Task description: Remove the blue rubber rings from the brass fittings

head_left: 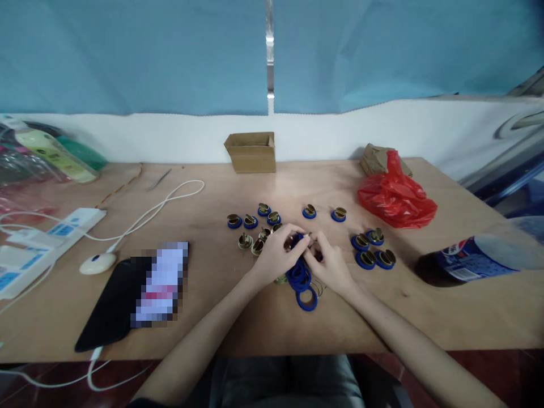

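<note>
My left hand (pixel 278 258) and my right hand (pixel 331 265) meet over the middle of the table, fingers closed in a pinch. Dark blue shows between the left fingertips, apparently a blue ring; the right fingers hide most of what they grip. Just below the hands lies a pile of loose blue rings (pixel 306 298), with thin wire-like rings (pixel 317 287) beside it. Brass-coloured metal pieces (pixel 245 241) without blue rings lie left of my left hand. Several brass pieces seated in blue rings (pixel 234 221) stand farther back, and more such ringed pieces (pixel 366 259) are grouped right of my right hand.
An open cardboard box (pixel 254 154) stands against the wall. To the right are a red plastic bag (pixel 397 198) and a cola bottle (pixel 463 260) on its side. At left lie a phone (pixel 164 286), a dark device (pixel 113 306), a power strip (pixel 63 235) and white cables (pixel 148 212).
</note>
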The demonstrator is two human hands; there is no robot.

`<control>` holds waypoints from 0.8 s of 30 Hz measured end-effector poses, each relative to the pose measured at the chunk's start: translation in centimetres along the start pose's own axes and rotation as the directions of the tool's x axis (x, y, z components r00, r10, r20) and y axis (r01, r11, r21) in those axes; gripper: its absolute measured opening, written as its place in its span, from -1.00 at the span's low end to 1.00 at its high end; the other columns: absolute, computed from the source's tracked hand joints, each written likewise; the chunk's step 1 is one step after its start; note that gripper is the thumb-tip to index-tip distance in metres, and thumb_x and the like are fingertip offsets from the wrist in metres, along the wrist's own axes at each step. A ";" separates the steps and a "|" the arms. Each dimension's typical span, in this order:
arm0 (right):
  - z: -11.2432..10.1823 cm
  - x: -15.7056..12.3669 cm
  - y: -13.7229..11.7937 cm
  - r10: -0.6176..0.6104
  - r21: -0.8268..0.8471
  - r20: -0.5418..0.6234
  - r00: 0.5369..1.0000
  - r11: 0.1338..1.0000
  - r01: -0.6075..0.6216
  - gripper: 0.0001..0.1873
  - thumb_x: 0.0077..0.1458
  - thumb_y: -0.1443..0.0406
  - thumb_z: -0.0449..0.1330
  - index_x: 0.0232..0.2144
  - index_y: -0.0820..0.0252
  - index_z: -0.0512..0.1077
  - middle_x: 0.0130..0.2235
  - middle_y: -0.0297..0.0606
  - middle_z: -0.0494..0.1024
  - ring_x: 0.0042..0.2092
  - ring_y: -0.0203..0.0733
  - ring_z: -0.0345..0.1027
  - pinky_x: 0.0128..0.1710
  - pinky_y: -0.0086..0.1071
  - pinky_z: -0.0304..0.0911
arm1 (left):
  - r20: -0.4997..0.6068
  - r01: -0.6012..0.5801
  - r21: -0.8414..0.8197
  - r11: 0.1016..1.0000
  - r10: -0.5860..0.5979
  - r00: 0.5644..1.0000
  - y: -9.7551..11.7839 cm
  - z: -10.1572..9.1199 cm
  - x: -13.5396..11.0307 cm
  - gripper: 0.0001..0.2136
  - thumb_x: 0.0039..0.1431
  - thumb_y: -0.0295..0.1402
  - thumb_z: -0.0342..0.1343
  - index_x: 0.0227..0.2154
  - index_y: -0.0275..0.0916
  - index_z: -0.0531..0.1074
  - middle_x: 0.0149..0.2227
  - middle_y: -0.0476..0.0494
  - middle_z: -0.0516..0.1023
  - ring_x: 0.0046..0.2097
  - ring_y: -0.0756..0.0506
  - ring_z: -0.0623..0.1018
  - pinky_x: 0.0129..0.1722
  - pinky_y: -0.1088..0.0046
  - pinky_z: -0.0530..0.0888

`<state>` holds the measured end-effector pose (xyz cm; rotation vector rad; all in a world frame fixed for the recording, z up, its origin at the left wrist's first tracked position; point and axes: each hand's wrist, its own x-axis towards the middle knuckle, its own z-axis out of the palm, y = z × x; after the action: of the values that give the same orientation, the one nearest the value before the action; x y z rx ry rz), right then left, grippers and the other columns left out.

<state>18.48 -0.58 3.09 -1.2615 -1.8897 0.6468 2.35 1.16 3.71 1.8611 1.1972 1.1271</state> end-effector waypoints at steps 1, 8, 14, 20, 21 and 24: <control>0.0 0.0 0.0 -0.002 -0.002 -0.004 1.000 1.000 0.002 -0.90 0.23 0.27 0.09 -0.33 0.10 0.20 -0.60 -0.53 0.29 -0.60 -0.34 0.19 -0.55 -0.48 0.08 | 0.001 -0.001 0.002 1.000 0.001 1.000 0.0 0.0 0.0 -0.87 0.27 -0.28 0.13 -0.18 -0.18 0.47 -0.22 -0.06 0.61 -0.21 -0.07 0.59 -0.20 0.38 0.49; 0.0 -0.1 0.1 -0.018 -0.010 -0.012 1.000 1.000 0.017 -0.87 0.24 0.27 0.09 -0.33 0.09 0.19 -0.60 -0.53 0.27 -0.61 -0.36 0.16 -0.57 -0.48 0.04 | 0.022 0.002 0.008 1.000 -0.002 1.000 -0.1 -0.1 0.1 -0.86 0.26 -0.28 0.13 -0.18 -0.19 0.46 -0.22 -0.08 0.60 -0.20 -0.07 0.58 -0.22 0.38 0.49; -0.1 -0.1 -0.1 -0.012 -0.013 0.003 1.000 1.000 0.012 -0.90 0.24 0.28 0.09 -0.30 0.10 0.20 -0.59 -0.53 0.28 -0.62 -0.37 0.14 -0.57 -0.49 0.05 | 0.041 -0.025 0.022 0.999 0.024 0.999 0.2 -0.2 0.1 -0.86 0.27 -0.28 0.13 -0.18 -0.20 0.45 -0.21 -0.08 0.59 -0.21 -0.06 0.57 -0.23 0.40 0.46; -0.1 -0.2 0.2 -0.034 -0.027 -0.004 0.999 0.999 0.034 -0.91 0.24 0.29 0.10 -0.29 0.10 0.21 -0.60 -0.54 0.27 -0.62 -0.37 0.14 -0.57 -0.48 0.04 | 0.026 -0.045 0.071 0.997 0.043 0.999 0.2 -0.2 -0.1 -0.87 0.27 -0.29 0.12 -0.18 -0.20 0.44 -0.20 -0.10 0.58 -0.20 -0.07 0.55 -0.18 0.36 0.47; -0.1 -0.2 0.2 -0.037 -0.027 -0.006 0.999 0.999 0.037 -0.91 0.24 0.29 0.10 -0.29 0.10 0.21 -0.60 -0.54 0.26 -0.62 -0.37 0.14 -0.57 -0.49 0.04 | 0.025 -0.048 0.072 0.996 0.046 0.999 0.2 -0.2 -0.1 -0.87 0.27 -0.29 0.12 -0.17 -0.20 0.44 -0.20 -0.10 0.58 -0.19 -0.08 0.55 -0.17 0.36 0.47; 0.0 -0.2 0.3 -0.036 -0.030 -0.005 0.999 0.999 0.036 -0.92 0.24 0.29 0.10 -0.29 0.11 0.21 -0.60 -0.54 0.28 -0.62 -0.37 0.16 -0.57 -0.49 0.05 | 0.025 -0.055 0.070 0.996 0.054 0.998 0.3 -0.2 -0.1 -0.88 0.27 -0.31 0.13 -0.18 -0.20 0.44 -0.20 -0.10 0.58 -0.18 -0.08 0.55 -0.14 0.35 0.47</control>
<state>18.72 -0.66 2.78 -1.2435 -1.9198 0.5983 2.27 0.96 3.98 1.9656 1.1939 1.1019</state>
